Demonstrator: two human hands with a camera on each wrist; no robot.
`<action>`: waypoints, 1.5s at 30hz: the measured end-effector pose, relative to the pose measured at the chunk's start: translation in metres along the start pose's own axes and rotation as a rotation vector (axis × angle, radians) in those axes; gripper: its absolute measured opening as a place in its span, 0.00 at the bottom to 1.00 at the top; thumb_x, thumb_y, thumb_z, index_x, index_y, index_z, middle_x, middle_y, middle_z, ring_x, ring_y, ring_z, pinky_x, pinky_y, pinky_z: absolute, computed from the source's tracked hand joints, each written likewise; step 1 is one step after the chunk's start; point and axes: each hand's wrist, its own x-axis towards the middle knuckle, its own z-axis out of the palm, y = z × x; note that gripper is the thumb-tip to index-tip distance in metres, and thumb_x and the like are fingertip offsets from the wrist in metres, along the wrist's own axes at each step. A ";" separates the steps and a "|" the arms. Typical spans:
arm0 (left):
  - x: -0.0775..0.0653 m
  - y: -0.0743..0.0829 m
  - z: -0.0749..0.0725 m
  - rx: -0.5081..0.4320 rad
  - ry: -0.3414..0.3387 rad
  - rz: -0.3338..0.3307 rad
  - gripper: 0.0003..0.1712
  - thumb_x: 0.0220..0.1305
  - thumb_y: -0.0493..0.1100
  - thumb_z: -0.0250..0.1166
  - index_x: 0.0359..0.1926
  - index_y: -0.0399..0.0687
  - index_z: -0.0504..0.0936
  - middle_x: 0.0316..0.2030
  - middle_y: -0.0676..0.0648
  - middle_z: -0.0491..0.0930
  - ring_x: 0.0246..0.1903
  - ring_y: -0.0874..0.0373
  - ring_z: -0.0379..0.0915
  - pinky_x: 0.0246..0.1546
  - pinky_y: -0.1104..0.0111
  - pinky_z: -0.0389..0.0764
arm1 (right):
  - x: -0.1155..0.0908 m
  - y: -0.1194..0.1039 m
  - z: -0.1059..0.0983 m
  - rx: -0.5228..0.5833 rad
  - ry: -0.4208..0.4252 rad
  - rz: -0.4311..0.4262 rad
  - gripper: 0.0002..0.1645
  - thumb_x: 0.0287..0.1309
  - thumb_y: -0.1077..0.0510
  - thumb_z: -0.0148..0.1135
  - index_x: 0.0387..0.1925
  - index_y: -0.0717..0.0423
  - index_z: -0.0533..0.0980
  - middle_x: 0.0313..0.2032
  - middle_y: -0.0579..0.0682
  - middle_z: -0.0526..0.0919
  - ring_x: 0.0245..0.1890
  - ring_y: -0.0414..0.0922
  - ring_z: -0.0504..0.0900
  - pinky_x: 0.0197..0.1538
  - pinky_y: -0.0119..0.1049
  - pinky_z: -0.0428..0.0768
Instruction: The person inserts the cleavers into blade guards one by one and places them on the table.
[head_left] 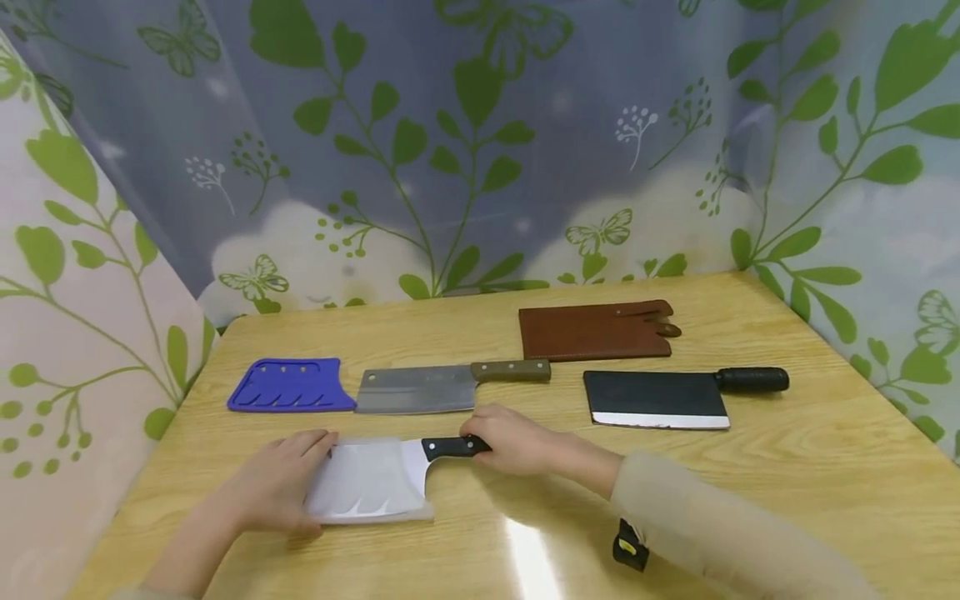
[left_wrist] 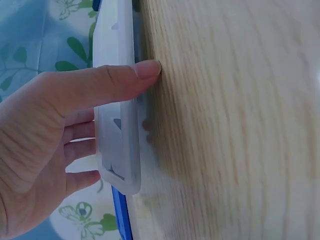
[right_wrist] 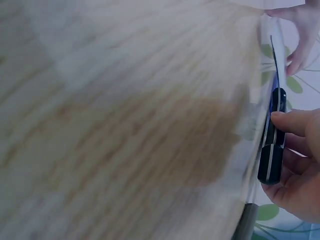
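Note:
In the head view a cleaver [head_left: 444, 447] with a black riveted handle lies low over the front left of the table, its blade inside a translucent white blade guard [head_left: 371, 479]. My left hand [head_left: 279, 482] grips the guard's left end, thumb on the near edge and fingers on the far edge. The left wrist view shows that thumb across the guard [left_wrist: 115, 135], with the fingers behind it. My right hand [head_left: 516, 442] holds the end of the handle. From the right wrist, the black handle [right_wrist: 272, 160] sits between thumb and curled fingers. A bare strip of blade shows between guard and handle.
Behind the hands lie a blue blade guard [head_left: 281, 390] and a cleaver with a wooden handle [head_left: 420, 387]. Farther right are a brown leather sheath [head_left: 592, 333] and a dark cleaver [head_left: 656, 396]. A patterned curtain [head_left: 570, 167] hangs behind the wooden table [head_left: 810, 483].

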 end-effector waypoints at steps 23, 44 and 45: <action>-0.012 -0.009 0.003 -0.125 -0.087 -0.050 0.60 0.28 0.68 0.73 0.61 0.36 0.68 0.58 0.37 0.68 0.57 0.39 0.63 0.49 0.41 0.66 | 0.005 -0.001 0.007 -0.142 -0.107 0.027 0.24 0.55 0.53 0.63 0.52 0.58 0.74 0.43 0.51 0.76 0.44 0.46 0.75 0.49 0.38 0.74; 0.000 -0.035 -0.011 -0.117 0.143 -0.138 0.47 0.45 0.59 0.71 0.60 0.32 0.69 0.51 0.32 0.74 0.50 0.35 0.70 0.50 0.45 0.69 | -0.017 0.027 -0.028 -0.017 0.017 0.056 0.21 0.61 0.51 0.58 0.51 0.60 0.76 0.44 0.51 0.78 0.44 0.46 0.77 0.44 0.40 0.76; 0.002 -0.037 -0.012 -0.121 0.147 -0.145 0.47 0.46 0.58 0.71 0.60 0.32 0.69 0.51 0.31 0.74 0.50 0.34 0.69 0.50 0.44 0.69 | -0.016 0.028 -0.030 -0.019 0.022 0.066 0.21 0.61 0.51 0.57 0.51 0.60 0.75 0.45 0.51 0.78 0.44 0.47 0.76 0.45 0.41 0.76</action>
